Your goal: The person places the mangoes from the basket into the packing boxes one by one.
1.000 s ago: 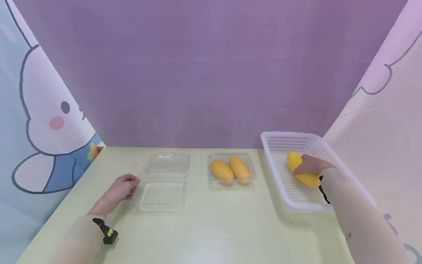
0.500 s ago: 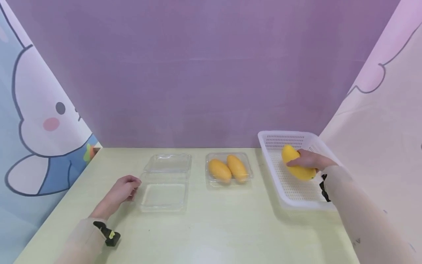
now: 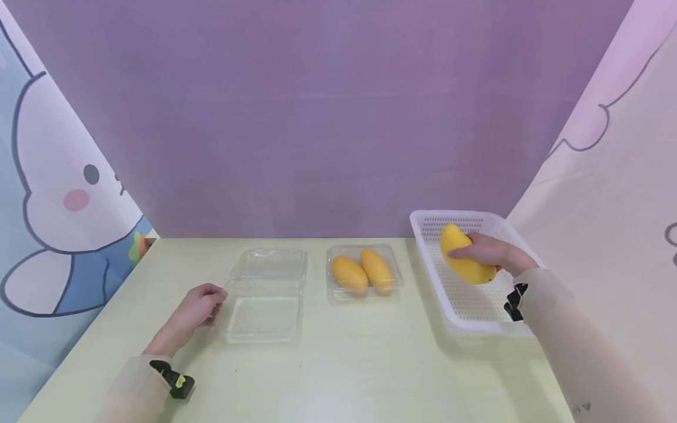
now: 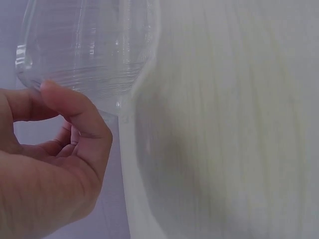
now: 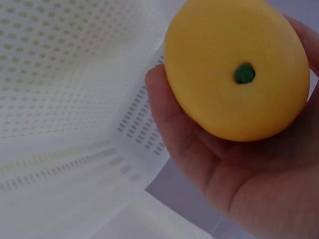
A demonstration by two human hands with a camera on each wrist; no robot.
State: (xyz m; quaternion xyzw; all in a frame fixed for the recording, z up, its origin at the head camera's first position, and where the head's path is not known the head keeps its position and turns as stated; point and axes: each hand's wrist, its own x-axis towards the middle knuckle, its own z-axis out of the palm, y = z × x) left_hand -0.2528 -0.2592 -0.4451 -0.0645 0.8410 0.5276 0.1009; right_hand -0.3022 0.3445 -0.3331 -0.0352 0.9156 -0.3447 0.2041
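Note:
My right hand [image 3: 489, 249] grips a yellow mango [image 3: 465, 261] above the white perforated basket [image 3: 453, 311]. In the right wrist view, the thumb and fingers wrap round the mango [image 5: 214, 99], its green stem end facing the camera. At the left, an open clear plastic clamshell box [image 3: 262, 336] lies flat on the table with nothing inside. My left hand [image 3: 193, 308] is at its left edge; in the left wrist view the thumb and a curled finger pinch the rim of the clear box [image 4: 84, 50]. Two mangoes [image 3: 349, 273] lie side by side in another clear box [image 3: 391, 249].
All of it stands on a pale wooden table [image 3: 349, 370]. A purple backdrop [image 3: 328, 117] rises behind the table's far edge. Printed cartoon cloth [image 3: 47, 205] hangs at the left, and a pale cloth [image 3: 608, 205] hangs at the right.
My right hand has lifted the mango from low in the basket and moved it up and slightly left. My left hand stays at the open box. The head view has shifted slightly.

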